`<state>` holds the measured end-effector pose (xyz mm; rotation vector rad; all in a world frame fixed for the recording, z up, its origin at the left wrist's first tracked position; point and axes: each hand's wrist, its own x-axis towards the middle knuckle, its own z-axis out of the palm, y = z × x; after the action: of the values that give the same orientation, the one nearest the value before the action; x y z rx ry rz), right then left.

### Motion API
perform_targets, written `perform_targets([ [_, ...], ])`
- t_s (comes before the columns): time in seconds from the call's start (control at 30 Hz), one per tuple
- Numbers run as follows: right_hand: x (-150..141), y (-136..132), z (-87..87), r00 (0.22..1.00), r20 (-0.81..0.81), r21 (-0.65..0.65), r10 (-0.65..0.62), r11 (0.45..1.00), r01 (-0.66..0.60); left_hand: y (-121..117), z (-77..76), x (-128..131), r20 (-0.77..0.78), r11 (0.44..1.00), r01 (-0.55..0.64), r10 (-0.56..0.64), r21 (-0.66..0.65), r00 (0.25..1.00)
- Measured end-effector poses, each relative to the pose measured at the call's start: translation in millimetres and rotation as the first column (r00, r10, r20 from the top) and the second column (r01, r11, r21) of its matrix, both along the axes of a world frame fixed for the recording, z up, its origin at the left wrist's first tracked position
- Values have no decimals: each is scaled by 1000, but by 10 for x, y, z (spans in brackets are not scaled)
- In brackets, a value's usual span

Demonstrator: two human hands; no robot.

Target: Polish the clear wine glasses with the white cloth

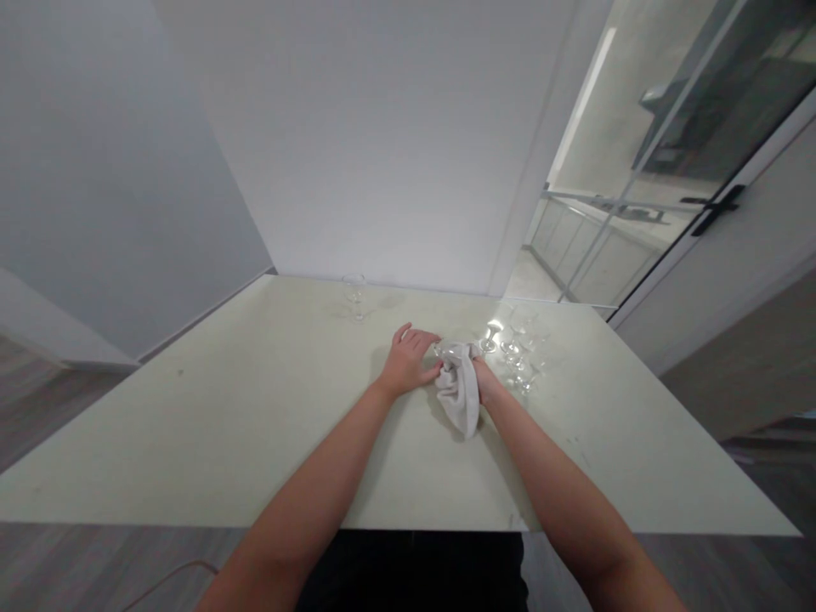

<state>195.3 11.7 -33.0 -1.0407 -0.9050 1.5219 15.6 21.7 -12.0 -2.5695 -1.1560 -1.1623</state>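
My left hand [406, 362] curves its fingers and thumb around the end of a clear wine glass [439, 348]; most of that glass is hidden by the fingers and the cloth. My right hand [486, 381] grips a white cloth [460, 393] that is bunched against the glass and hangs down towards the table. Its fingers are largely covered by the cloth. Just to the right of this hand, several clear stemmed glasses [512, 348] stand close together. Farther back and to the left, one wine glass [354, 295] stands upright by itself.
The pale table [268, 425] reaches back to a white wall [382, 144]. On the right is a glass-paned door with a black handle [718, 209]. A thin cable [172, 580] lies on the floor at the lower left.
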Motion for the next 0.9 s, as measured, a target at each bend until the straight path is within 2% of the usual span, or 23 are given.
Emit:
perform_targets([
  [0.17,-8,-23,25,996,89,67,33,997,-39,-21,-1,54,-106,993,-10,22,117,994],
  [0.37,20,-10,14,963,269,213,12,974,-71,13,-49,63,-132,988,-11,32,152,991],
  [0.5,69,20,-42,913,383,376,-139,926,-17,49,-74,21,-140,995,40,-27,90,990],
  [0.6,98,32,-58,873,442,504,-206,862,-51,69,-86,-15,-162,996,83,-78,25,984],
  [0.7,106,27,-40,851,449,567,-272,823,-36,75,-87,-24,-170,994,105,-109,-31,979],
  [0.9,87,4,3,887,379,538,-264,843,21,53,-50,-13,-156,987,128,-142,-93,978],
])
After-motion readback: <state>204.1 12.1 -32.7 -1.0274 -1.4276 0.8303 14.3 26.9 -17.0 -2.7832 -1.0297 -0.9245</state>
